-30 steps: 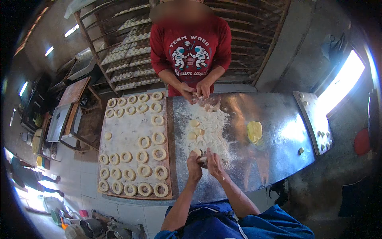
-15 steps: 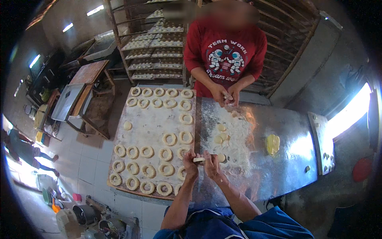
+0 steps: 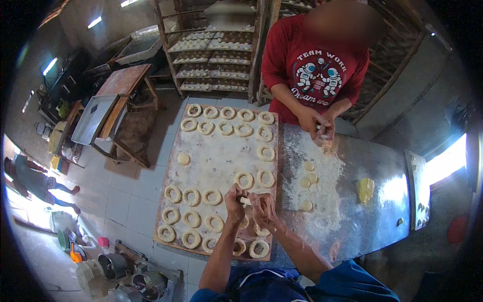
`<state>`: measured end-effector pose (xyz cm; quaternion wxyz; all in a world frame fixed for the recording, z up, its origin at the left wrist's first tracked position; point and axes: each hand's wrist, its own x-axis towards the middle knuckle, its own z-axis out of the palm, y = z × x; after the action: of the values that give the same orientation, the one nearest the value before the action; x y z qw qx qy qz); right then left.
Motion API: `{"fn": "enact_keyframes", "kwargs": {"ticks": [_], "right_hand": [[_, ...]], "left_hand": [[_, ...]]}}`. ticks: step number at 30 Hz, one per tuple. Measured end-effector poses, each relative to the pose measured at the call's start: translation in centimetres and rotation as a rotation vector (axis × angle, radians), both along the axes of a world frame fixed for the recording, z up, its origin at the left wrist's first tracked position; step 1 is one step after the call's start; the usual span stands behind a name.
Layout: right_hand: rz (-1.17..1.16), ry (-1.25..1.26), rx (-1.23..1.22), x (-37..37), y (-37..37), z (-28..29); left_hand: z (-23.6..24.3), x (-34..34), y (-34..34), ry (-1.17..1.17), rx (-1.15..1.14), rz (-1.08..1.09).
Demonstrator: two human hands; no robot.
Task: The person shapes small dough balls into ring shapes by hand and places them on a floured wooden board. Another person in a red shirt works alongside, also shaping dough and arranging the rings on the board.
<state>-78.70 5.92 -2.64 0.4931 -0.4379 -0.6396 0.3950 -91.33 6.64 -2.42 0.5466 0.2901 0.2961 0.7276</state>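
Observation:
A pale piece of dough (image 3: 245,201) is held between my two hands over a wooden board (image 3: 211,156) with several rows of dough rings on it. My left hand (image 3: 235,204) has its fingers closed round one end, and my right hand (image 3: 263,210) grips the other, partly hiding it. Right of the board, several flat dough discs (image 3: 306,205) lie in scattered flour (image 3: 327,186) on a steel tabletop (image 3: 372,221).
Across the table a co-worker in red (image 3: 316,65) works dough in their hands (image 3: 318,123). A yellow lump (image 3: 366,190) and a narrow board (image 3: 415,189) lie rightward. Behind are a tray rack (image 3: 178,75) and wooden tables (image 3: 121,80). Someone (image 3: 22,176) is at far left.
My hands have moved left from the floured steel to over the board with the dough piece between them. The camera view has turned left, so the scene appears farther right.

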Motion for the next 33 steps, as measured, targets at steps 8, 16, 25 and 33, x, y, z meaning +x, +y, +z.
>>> {"fn": "enact_keyframes", "kwargs": {"ticks": [8, 16, 25, 33], "right_hand": [[0.228, -0.352, -0.105, -5.6, 7.1, 9.4], [0.044, -0.717, -0.130, -2.4, 6.0, 8.6], [-0.357, -0.684, -0.133, 13.7, -0.3, 6.2], [-0.270, -0.813, -0.245, 21.1, -1.6, 4.5]], "left_hand": [[4.6, -8.3, 4.6, 0.996, -0.268, 0.374], [3.7, -12.7, 6.5, 1.540, -0.052, 0.311], [-0.7, -17.6, 6.3, 1.686, -0.406, 0.844], [4.1, -20.0, 7.4, 1.696, -0.312, 0.383]]}}
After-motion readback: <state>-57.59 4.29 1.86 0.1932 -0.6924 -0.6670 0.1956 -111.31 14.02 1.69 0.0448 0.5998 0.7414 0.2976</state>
